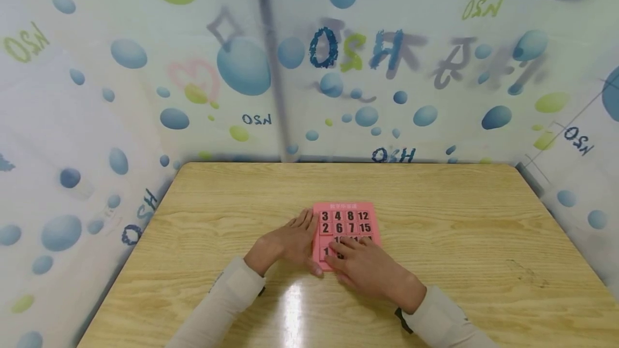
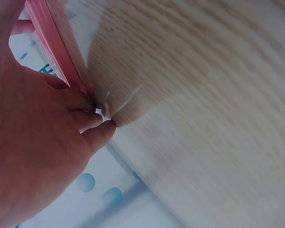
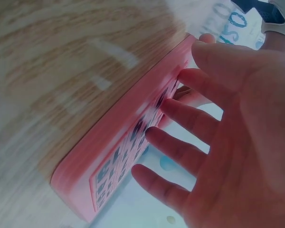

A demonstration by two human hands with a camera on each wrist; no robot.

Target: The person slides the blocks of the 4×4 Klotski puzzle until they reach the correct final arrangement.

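A pink sliding number puzzle (image 1: 343, 206) lies flat on the table, with black numerals on its tiles. Its top row reads 3, 4, 8, 12 and the row below 2, 6, 7, 15. An open slot (image 1: 326, 240) shows at the left of the third row, above the tile marked 1. My left hand (image 1: 296, 243) lies along the puzzle's left side, fingers extended, thumb near the lower left corner. Over the lower rows, my right hand (image 1: 369, 270) spreads its fingers with the tips at the tiles, hiding several of them. Its fingers (image 3: 180, 147) look nearly straight in the right wrist view.
The wooden table (image 1: 459, 219) extends around the puzzle on all sides. Behind it hangs a pale patterned curtain (image 1: 416, 69) with blue and green spots, close to the far edge. Light glares on the table (image 1: 292, 310) at the front.
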